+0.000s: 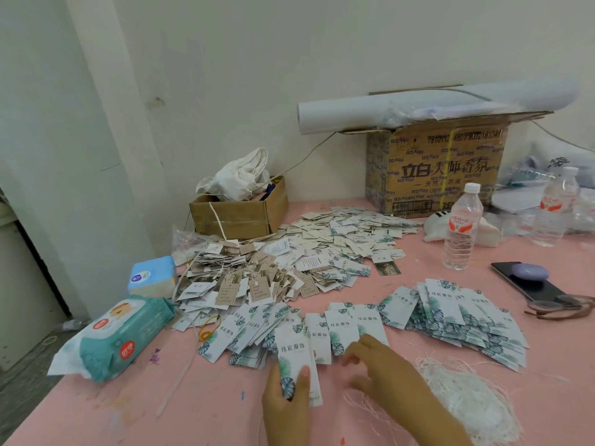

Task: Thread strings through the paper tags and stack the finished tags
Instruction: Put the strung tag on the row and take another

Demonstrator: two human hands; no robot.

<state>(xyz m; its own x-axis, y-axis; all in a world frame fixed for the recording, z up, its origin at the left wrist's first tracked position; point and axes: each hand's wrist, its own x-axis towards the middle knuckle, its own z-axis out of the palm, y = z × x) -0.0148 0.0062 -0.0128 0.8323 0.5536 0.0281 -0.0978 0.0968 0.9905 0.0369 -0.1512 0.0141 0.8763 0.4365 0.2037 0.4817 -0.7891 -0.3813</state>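
Step in hand: picking up a fresh tag to thread. The left hand (283,400) grips one leaf-print tag (294,352) by its lower end, thumb over the face and fingers behind, and holds it upright just above the pink table (128,413). Whether it is a single tag or a few stacked together cannot be told from this angle. No string is visible on it.

The right hand (383,375) hovers just beside the tag, fingers loosely bent, with nothing seen in them. It sits between the row of loose tags (341,323) and the tangle of white strings (470,394) near the table's front right.

A fanned spread of matching tags (450,317) lies further right. A heap of tags already on strings (238,281) sits at the back left, well apart from the hands.

Judgement: the task is partway through, with many tags unthreaded. The next move probably calls for the right hand to pull one string free of the tangle. It then has to find the hole at the tag's top end and feed the string through while the left hand steadies the tag. The strings look matted, so picking out a single one needs a fine pinch.
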